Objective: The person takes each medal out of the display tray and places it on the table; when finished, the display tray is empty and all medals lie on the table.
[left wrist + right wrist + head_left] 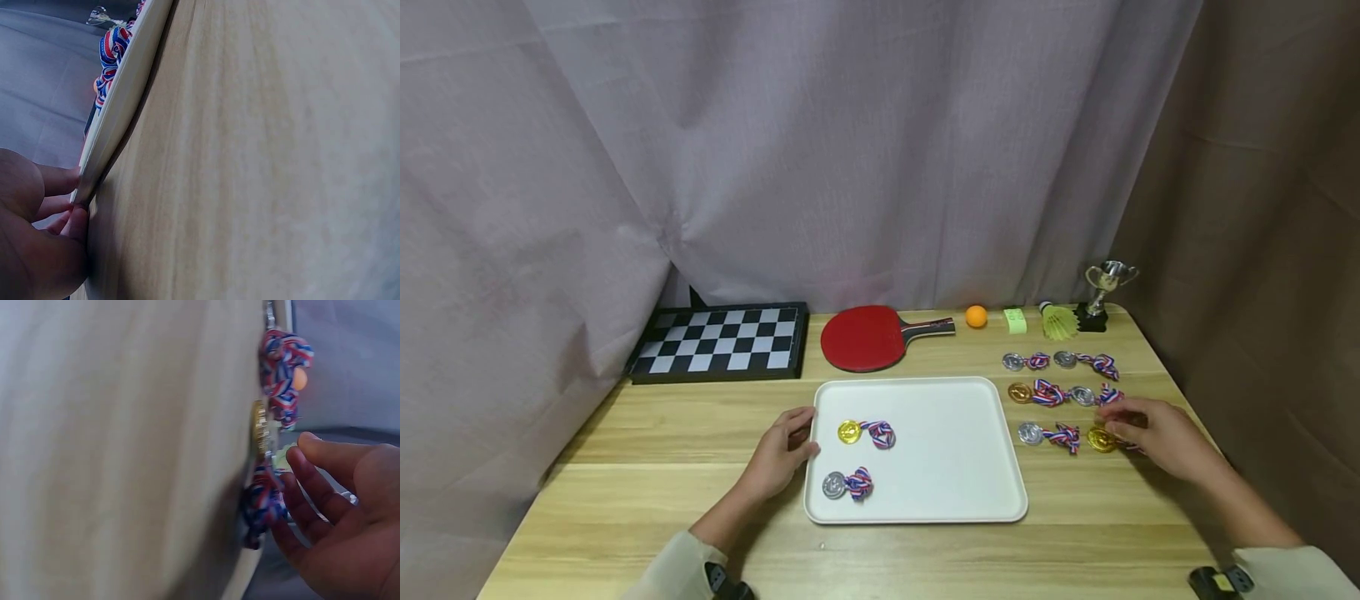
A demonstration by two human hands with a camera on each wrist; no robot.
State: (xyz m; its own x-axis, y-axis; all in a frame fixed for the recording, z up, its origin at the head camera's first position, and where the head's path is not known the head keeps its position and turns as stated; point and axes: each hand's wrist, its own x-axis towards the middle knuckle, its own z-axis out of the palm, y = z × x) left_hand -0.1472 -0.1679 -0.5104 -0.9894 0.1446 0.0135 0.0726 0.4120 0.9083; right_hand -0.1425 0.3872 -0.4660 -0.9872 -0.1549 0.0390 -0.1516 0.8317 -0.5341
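My left hand (pixel 778 450) rests with its fingertips and thumb against the left rim of a white tray (pixel 943 454). Two medals with striped ribbons lie in the tray: a gold medal (pixel 849 432) and, below it, a silver medal (pixel 833 485). At the right, my right hand (pixel 1165 437) hovers over another gold medal (pixel 1102 440), thumb and fingers apart. In the right wrist view, fingertips are close by that medal's red, white and blue ribbon (pixel 262 500). A silver medal (pixel 1031 433) lies to its left. Behind are a bronze-toned medal (pixel 1020 392) and several silver ones.
Along the back stand a chessboard (pixel 722 340), a red table tennis bat (pixel 865 337), an orange ball (pixel 976 316), a yellow-green block (pixel 1015 321), a shuttlecock (pixel 1058 322) and a small trophy cup (pixel 1103 287). Grey curtain (pixel 850 150) closes off the far side.
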